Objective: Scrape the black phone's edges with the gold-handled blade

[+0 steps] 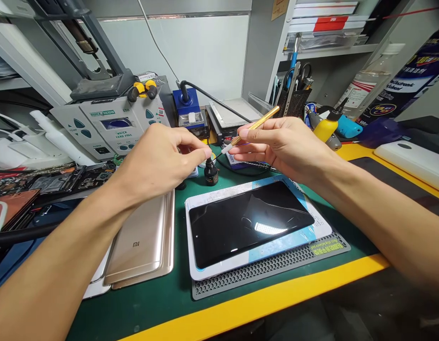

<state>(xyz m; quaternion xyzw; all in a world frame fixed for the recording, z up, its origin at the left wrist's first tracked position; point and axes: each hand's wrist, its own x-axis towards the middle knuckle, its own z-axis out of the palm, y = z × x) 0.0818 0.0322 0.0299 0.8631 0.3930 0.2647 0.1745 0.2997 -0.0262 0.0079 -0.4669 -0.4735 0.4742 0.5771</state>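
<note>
My right hand (272,142) grips a slim, gold, pen-like tool (264,117) with a white collar and a thin dark tip. That tip points down and left, close to the neck of a small black bottle (211,174) standing on the green mat. My left hand (169,156) is closed in a pinch just left of the bottle's top; whatever the fingers hold is hidden. Nearer to me lies a black phone screen (251,222), with line-like marks across its upper right, on a white and blue panel (294,247). A grey honeycomb pad (269,274) is underneath.
Gold phone back covers (141,241) are stacked at left, near circuit boards (52,182). Behind stand a grey soldering station (113,123) and a blue tool holder (186,106). A mesh pen cup (293,102) and yellow bottle (326,128) are at right. Yellow edging (262,303) borders the bench.
</note>
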